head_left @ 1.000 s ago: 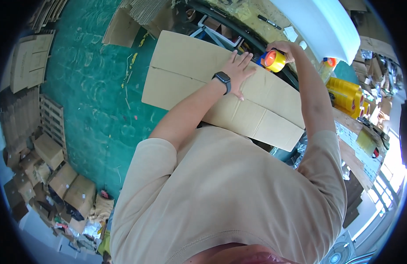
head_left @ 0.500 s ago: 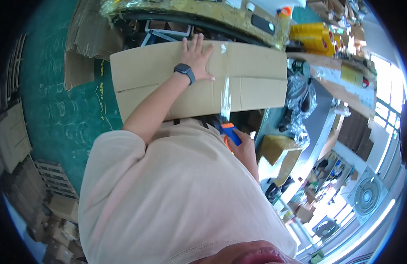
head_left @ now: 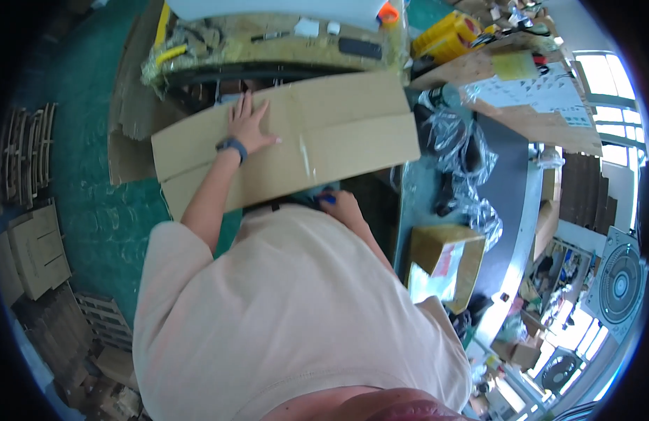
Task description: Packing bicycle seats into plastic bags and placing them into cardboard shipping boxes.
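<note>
A long brown cardboard box [head_left: 359,112] lies in front of me, its two top flaps meeting along a lengthwise seam. My left hand [head_left: 250,131], with a dark watch at the wrist, presses flat on the top, fingers spread. A strip of clear tape [head_left: 306,163] crosses the seam and runs toward the near edge. Just beyond that edge, close to my body, my right hand [head_left: 343,208] is closed round a blue tape dispenser [head_left: 327,199]. Most of the dispenser is hidden by the hand and the box's edge.
Behind the box is a worktable [head_left: 289,52] with a black phone [head_left: 360,48] and a marker [head_left: 270,36]. To the right are yellow tape rolls [head_left: 447,36], plastic-wrapped items [head_left: 465,151] and an open carton [head_left: 447,263]. Cardboard sheets [head_left: 131,105] stand at left.
My right hand has brought the dispenser down and left, against the box's near side. The box sits farther left and more slanted in view. My left hand stays spread on it.
</note>
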A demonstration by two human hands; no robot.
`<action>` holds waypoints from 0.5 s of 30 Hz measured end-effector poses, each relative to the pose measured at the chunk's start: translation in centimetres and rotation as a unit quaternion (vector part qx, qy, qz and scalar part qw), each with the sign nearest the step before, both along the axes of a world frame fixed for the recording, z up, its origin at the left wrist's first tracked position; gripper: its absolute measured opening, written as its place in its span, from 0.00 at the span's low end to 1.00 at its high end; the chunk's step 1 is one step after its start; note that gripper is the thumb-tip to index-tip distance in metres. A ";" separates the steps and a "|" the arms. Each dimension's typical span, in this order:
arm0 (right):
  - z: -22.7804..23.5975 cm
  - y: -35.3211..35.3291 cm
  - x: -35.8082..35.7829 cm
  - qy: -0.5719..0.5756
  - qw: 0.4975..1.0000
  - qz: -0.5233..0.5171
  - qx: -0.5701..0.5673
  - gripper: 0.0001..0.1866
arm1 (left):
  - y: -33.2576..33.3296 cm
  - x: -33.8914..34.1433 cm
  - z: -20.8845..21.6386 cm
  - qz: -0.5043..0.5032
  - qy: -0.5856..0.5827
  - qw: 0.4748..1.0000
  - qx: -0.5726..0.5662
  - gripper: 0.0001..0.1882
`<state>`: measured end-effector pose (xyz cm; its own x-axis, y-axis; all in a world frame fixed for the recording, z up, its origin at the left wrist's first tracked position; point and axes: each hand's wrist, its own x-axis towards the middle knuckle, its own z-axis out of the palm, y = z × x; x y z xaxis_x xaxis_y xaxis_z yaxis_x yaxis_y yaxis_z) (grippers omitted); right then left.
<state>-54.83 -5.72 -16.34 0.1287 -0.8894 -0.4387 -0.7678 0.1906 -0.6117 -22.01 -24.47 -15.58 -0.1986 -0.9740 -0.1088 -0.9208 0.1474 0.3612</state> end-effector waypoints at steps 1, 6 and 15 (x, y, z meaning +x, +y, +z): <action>1.7 0.0 -1.8 -0.007 1.000 0.000 -0.008 0.23 | 0.8 -0.8 0.8 0.021 -0.016 1.000 0.007 0.56; 18.2 -0.6 -7.9 -0.098 0.978 -0.056 -0.176 0.31 | 10.5 -7.3 4.4 0.113 0.385 0.884 0.240 0.26; 22.2 -6.2 -6.6 -0.254 0.893 0.230 -0.292 0.33 | 18.2 -15.6 18.6 0.164 0.628 0.745 0.154 0.32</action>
